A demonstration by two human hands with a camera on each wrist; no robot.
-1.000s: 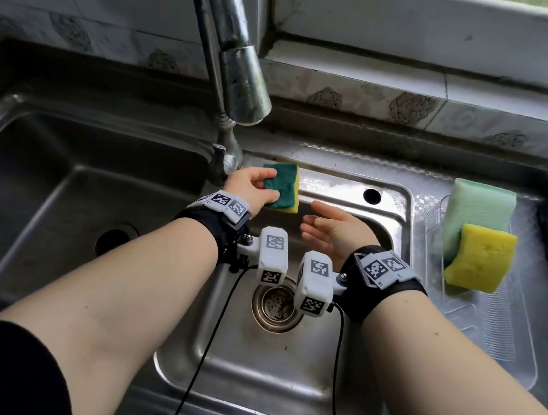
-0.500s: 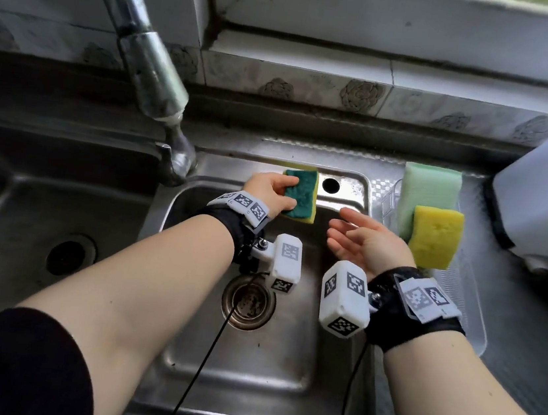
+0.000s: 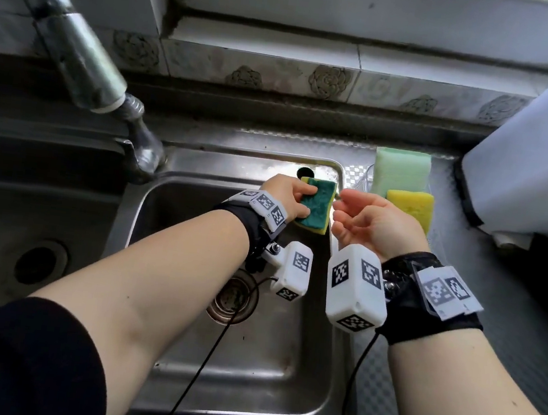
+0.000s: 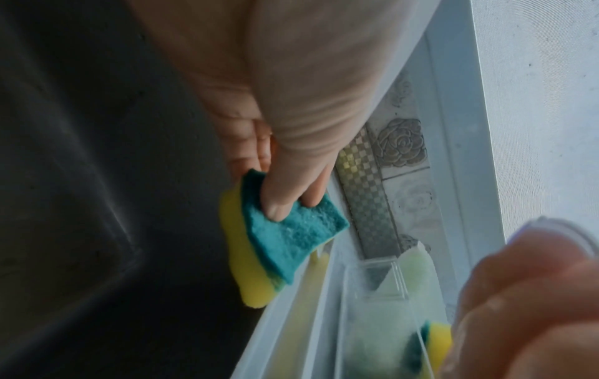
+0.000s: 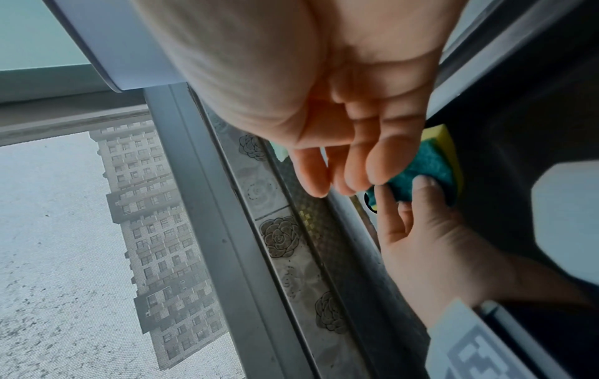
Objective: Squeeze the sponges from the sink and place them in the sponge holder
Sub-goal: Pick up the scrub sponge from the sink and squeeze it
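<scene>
My left hand (image 3: 304,200) grips a sponge (image 3: 317,209) with a teal scrub face and a yellow body, above the far right corner of the sink basin (image 3: 247,359). In the left wrist view my thumb presses into the teal face of that sponge (image 4: 301,230). My right hand (image 3: 346,213) is just right of the sponge, palm up, fingers loosely curled and holding nothing. In the right wrist view its fingertips (image 5: 353,179) reach the sponge's (image 5: 427,164) edge. The clear sponge holder (image 3: 364,177) on the right holds a pale green sponge (image 3: 401,171) and a yellow sponge (image 3: 410,207).
The metal faucet (image 3: 87,57) slants in from the upper left. A drain strainer (image 3: 234,295) sits in the basin below my wrists. A second basin with a drain (image 3: 40,261) lies to the left. A large white container (image 3: 531,152) stands right of the holder.
Both hands have moved right, and the sponge is now closer to the holder. My right hand's fingers have curled in and closed up to the sponge's edge.
</scene>
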